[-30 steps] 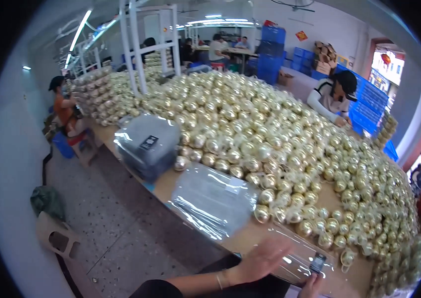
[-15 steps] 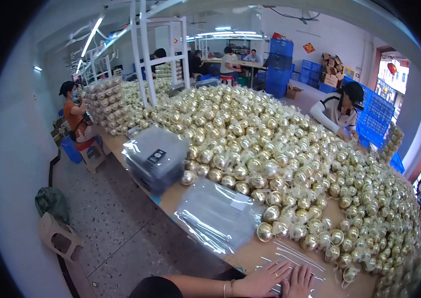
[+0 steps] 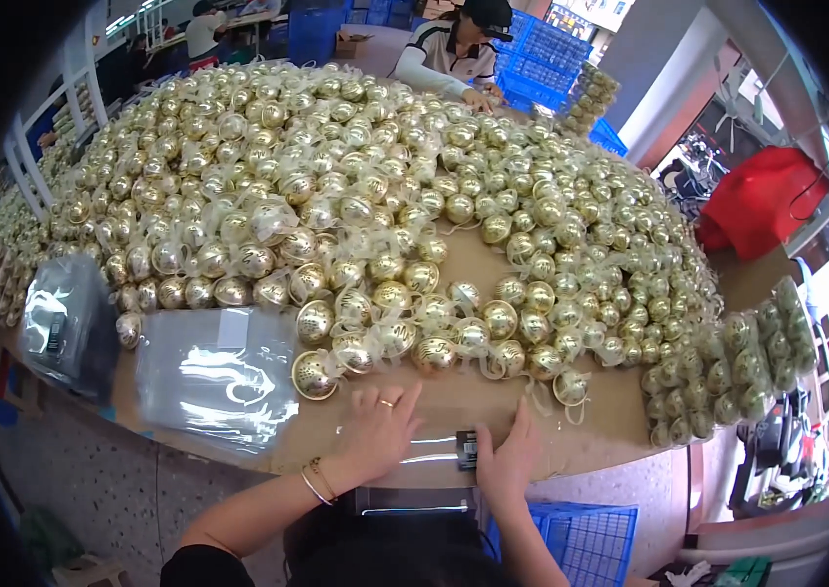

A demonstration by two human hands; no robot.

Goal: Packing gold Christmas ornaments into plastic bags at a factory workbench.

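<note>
A clear plastic bag (image 3: 431, 452) with a small black label (image 3: 466, 449) lies flat at the table's near edge, between my two hands. My left hand (image 3: 378, 430), with a ring and bracelets, rests on the bag's left part, fingers stretched out and spread. At the right side my right hand (image 3: 510, 457) points its fingers away from me, its thumb beside the label; it is open too. Just beyond both hands begins a large heap of gold ball ornaments (image 3: 434, 354), many wrapped in sheer ribbon. A stack of clear bags (image 3: 194, 391) lies left of my left hand.
Another bag stack (image 3: 67, 323) stands farther left. Packed trays of balls (image 3: 679, 401) sit at the right end. Across the heap a person (image 3: 454, 54) works with bent head. Below the table edge is a blue crate (image 3: 581, 538); a red cloth-like thing (image 3: 765, 201) is at far right.
The view has swung to the right and down. My hands, close together before, are now apart on either side of the label, which now shows between them.
</note>
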